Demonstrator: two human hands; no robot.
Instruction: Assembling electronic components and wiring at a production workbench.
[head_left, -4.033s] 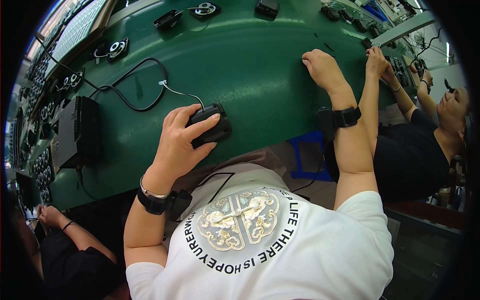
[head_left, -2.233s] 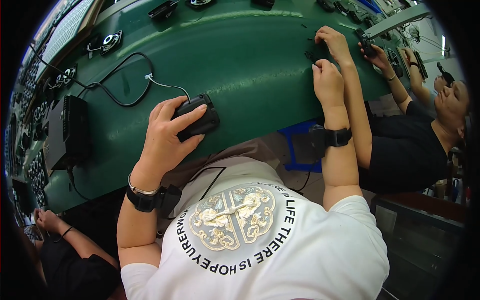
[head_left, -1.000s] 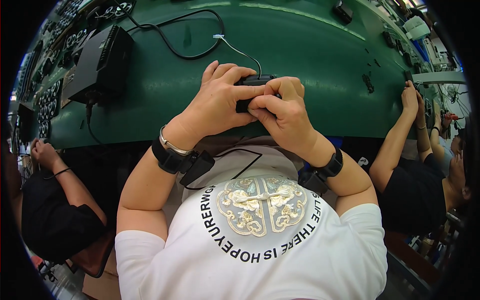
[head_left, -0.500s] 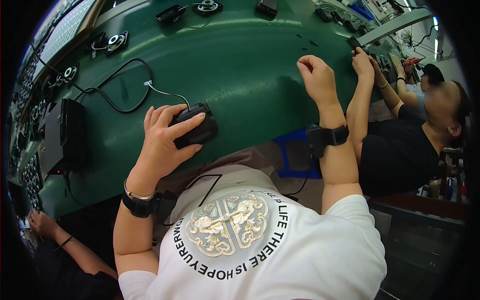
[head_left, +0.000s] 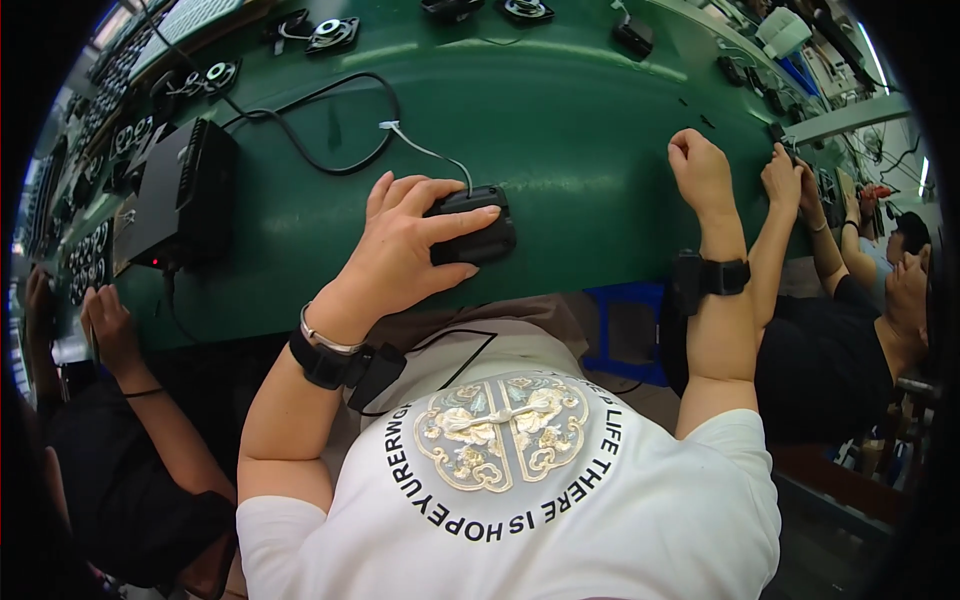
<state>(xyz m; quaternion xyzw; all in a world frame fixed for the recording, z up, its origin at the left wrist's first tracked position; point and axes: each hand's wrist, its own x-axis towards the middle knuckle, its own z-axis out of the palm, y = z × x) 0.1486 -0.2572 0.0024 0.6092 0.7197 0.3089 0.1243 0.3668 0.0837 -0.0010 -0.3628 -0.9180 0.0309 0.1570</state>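
On the green table right in front of me lies a small black plastic housing (head_left: 490, 242), with rounded corners. My left hand (head_left: 395, 240) grips it, the index finger across its top and the thumb along the near side. A thin grey lead (head_left: 435, 148) runs from the housing's far edge to a white connector (head_left: 388, 125). That connector joins a black cable (head_left: 330, 168) looped on the table. Farther right, my right hand (head_left: 702, 178) is closed, fingers curled in over the table. Whatever it may hold is hidden.
A black box (head_left: 190, 195) with a red light stands at the left. Speakers (head_left: 330, 36) and another black housing (head_left: 632, 36) lie along the far side. Small black pieces (head_left: 707, 121) lie beyond my right hand. Co-workers' hands (head_left: 115, 330) work on both sides; a blue stool (head_left: 625, 335) is below.
The whole view has swung left, so everything sits farther right in the picture. My left hand keeps its grip on the housing, and my right hand stays closed.
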